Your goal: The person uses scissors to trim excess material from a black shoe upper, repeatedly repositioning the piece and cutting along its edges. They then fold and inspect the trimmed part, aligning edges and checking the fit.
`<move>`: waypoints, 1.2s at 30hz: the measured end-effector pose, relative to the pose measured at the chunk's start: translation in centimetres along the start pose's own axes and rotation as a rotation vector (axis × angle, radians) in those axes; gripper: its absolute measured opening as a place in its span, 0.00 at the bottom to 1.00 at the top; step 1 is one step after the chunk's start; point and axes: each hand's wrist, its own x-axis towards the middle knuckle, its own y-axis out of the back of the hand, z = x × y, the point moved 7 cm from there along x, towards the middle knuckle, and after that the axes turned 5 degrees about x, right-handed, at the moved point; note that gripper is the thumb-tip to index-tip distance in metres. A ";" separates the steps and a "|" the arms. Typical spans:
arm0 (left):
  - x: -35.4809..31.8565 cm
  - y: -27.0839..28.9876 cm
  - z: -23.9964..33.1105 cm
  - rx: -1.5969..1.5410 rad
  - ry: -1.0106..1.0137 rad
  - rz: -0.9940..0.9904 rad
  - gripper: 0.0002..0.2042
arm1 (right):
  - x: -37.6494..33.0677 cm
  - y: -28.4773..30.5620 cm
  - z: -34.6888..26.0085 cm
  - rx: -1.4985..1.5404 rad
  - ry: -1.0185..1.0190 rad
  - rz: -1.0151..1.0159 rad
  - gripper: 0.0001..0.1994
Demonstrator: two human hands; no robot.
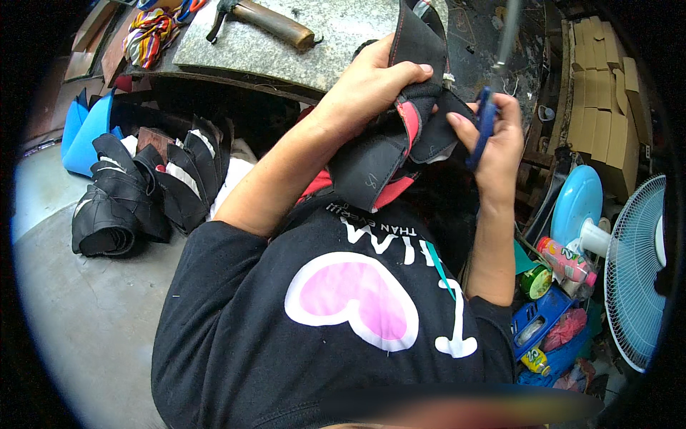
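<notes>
My left hand (pixel 382 79) grips a black stitched shoe upper (pixel 364 161) with pink-red lining, thumb pressed over the dark material. One long black flap stands up above the thumb, and the rest hangs below in front of my shirt. To its right, my right hand (pixel 496 136) is closed round the blue handle of what looks like scissors (pixel 484 129). A blurred metal piece above that hand may be their blade; I cannot tell whether it joins the handle. My right thumb tip is close to the upper's right edge.
A wooden-handled hammer (pixel 268 23) lies on a speckled stone slab (pixel 314 64) beside striped cloth (pixel 150 36). Bundled black pieces (pixel 118 200) and blue sheets (pixel 89 132) are at left. At right are a fan (pixel 636 264), cardboard boxes (pixel 600 93) and a blue basket (pixel 539 318).
</notes>
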 end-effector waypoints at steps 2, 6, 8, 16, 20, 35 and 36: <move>-0.3 0.5 -0.5 -0.098 0.098 0.020 0.13 | 0.0 -0.2 0.9 0.064 -0.053 0.037 0.19; -0.9 1.3 -1.4 -0.271 0.217 0.048 0.14 | 0.8 -0.4 2.1 0.271 -0.146 0.065 0.20; -0.8 1.1 -1.4 -0.298 0.194 0.027 0.15 | 0.9 -0.4 2.2 0.290 -0.167 0.072 0.20; -0.9 1.0 -1.5 -0.223 0.195 0.053 0.15 | -5.2 1.9 -2.3 0.044 -0.056 -0.002 0.21; -1.1 1.1 -1.4 -0.207 0.173 0.041 0.15 | -8.6 0.2 -0.7 0.359 -0.462 -0.355 0.33; -1.8 1.1 -1.3 -0.106 0.022 0.020 0.14 | -10.1 1.6 -0.6 0.357 -0.656 -0.483 0.35; -1.8 1.0 -1.4 -0.128 0.019 0.009 0.14 | -9.9 1.7 -0.8 0.348 -0.641 -0.484 0.34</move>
